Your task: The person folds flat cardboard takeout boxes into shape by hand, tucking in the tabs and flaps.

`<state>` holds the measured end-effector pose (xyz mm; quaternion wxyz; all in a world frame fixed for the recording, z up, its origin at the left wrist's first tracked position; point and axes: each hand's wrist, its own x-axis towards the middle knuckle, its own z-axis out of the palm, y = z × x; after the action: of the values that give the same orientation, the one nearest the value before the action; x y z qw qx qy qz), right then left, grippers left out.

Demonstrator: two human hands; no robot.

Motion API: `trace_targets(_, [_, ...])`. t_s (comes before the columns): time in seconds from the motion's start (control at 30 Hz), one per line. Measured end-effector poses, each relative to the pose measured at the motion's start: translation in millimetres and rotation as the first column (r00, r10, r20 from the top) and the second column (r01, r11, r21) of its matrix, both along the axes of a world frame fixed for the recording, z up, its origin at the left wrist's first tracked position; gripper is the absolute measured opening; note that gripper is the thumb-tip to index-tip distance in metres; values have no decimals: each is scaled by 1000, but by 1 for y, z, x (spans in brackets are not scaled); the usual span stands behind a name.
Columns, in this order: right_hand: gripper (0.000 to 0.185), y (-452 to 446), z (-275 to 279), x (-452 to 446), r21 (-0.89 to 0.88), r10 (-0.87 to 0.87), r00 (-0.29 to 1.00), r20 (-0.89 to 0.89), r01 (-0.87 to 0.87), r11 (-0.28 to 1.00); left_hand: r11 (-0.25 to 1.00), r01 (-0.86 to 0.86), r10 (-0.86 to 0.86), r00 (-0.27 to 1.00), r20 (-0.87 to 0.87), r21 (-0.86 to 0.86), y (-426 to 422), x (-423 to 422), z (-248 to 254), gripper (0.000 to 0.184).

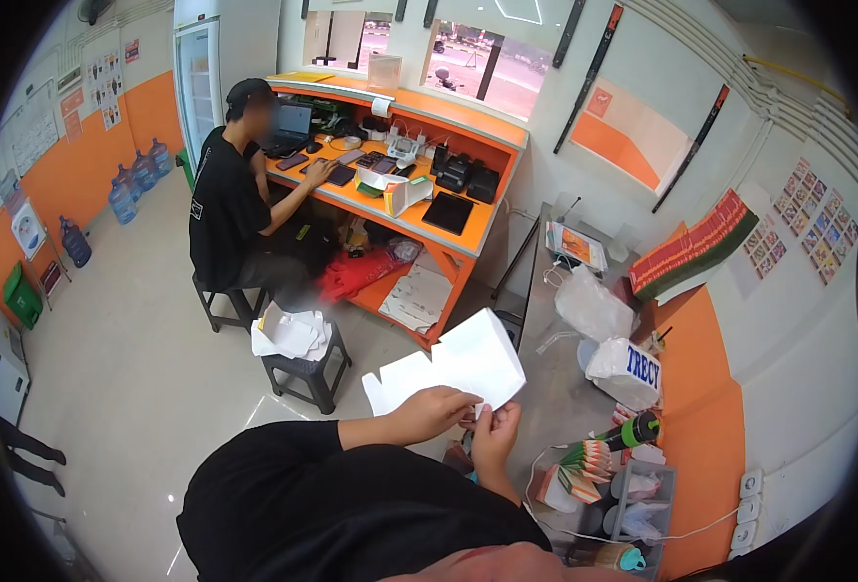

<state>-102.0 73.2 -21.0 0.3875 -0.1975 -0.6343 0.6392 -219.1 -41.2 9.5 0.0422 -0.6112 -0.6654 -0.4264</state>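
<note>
Fingers of left hand (433, 414) and right hand (496, 438) pinch a notched white cardboard sheet (479, 357) at its near edge; probably light, stiffish, easily creased, best held by edges.

From afar I make out a loose black shirt (342, 509), its sleeves (298, 451) ending well behind the bare hands (434, 413).

Underside of white card (476, 357) hidden; wall sheets (799, 200) too small to read.
</note>
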Motion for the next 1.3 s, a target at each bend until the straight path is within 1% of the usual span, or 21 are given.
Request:
trace_targets(0.03, [20, 0, -1, 1, 1, 1, 1000, -1, -1, 1000, 1000, -4, 0, 979, 202, 16, 0, 2, 3, 25])
trace_targets(0.07, [18, 0, -3, 4, 272, -86, 994, 67, 64, 960, 999, -10, -3, 918, 396, 31, 0, 2, 4, 23])
trace_targets(0.1, [15, 0, -3, 5, 525, -186, 977, 108, 103, 845, 999, -12, -2, 918, 396, 32, 0, 1, 5, 23])
trace_targets(0.13, [15, 1, -2, 5, 525, -185, 977, 108, 102, 845, 999, -40, 34, 853, 520, 1, 1, -2, 5, 22])
trace_targets(0.2, [13, 5, 4, 7, 834, -290, 953, 83, 93, 544, 999, -34, 33, 702, 712, -14, 4, -7, -4, 22])
trace_targets(0.3, [17, 2, 12, 2, 909, -253, 967, 21, 87, 408, 996, 13, 67, 518, 853, -86, 8, -13, -27, 22])
trace_targets(0.37, [17, 1, 10, 0, 909, -244, 970, 6, 96, 406, 993, 47, 76, 460, 884, -109, 5, -13, -34, 26])
trace_targets(0.43, [17, 0, 10, -2, 909, -235, 972, -7, 104, 404, 983, 183, -77, 296, 952, 23, 4, -9, -34, 32])
trace_targets(0.5, [13, 1, 14, -1, 893, -247, 969, -10, 119, 433, 974, 225, -65, 362, 930, -19, -2, -6, -30, 37])
trace_targets(0.57, [11, 3, 14, 2, 848, -263, 963, 48, 100, 520, 955, 272, -279, 689, 669, 118, -8, -3, -24, 50])
trace_targets(0.6, [11, 2, 13, 3, 795, -276, 955, 105, 86, 601, 963, 268, -247, 839, 484, 27, -12, -7, -12, 57])
trace_targets(0.63, [11, 2, 9, 4, 793, -275, 955, 109, 84, 604, 963, 268, -245, 838, 487, 24, -12, -9, -12, 57])
trace_targets(0.7, [8, 4, -2, 3, 641, -212, 960, 181, 48, 766, 991, 131, -130, 972, 197, 10, -12, -13, -12, 58])
trace_targets(0.83, [5, -1, -9, -3, 466, -88, 992, 89, 37, 884, 997, 16, -15, 1000, -17, 74, -7, -20, -9, 50])
trace_targets(1.03, [4, -7, 11, -4, 375, -78, 996, -32, 84, 923, 980, -117, 137, 984, -117, 161, -8, -21, -16, 34])
trace_targets(1.1, [9, -4, 20, -2, 709, -206, 979, 3, 143, 690, 975, -61, 75, 995, -59, 215, -9, -23, -8, 29])
trace_targets(1.13, [9, 0, 20, -1, 710, -206, 979, 3, 143, 690, 962, -8, 10, 1000, -6, 273, -10, -23, -1, 24])
trace_targets(1.17, [12, 5, 19, 0, 811, -242, 970, 8, 135, 569, 962, -9, 11, 1000, -7, 274, -10, -21, 1, 24])
trace_targets(1.2, [16, 6, 21, -1, 892, -277, 961, 7, 119, 435, 964, -48, 18, 993, 116, 262, -11, -19, 3, 19])
trace_targets(1.27, [18, 6, 27, -8, 908, -270, 962, -38, 146, 393, 965, -88, 28, 971, 237, 247, -10, -16, 0, 13])
trace_targets(1.3, [21, 6, 29, -10, 920, -261, 962, -81, 173, 352, 981, -130, 42, 868, 495, 146, -9, -14, -4, 13])
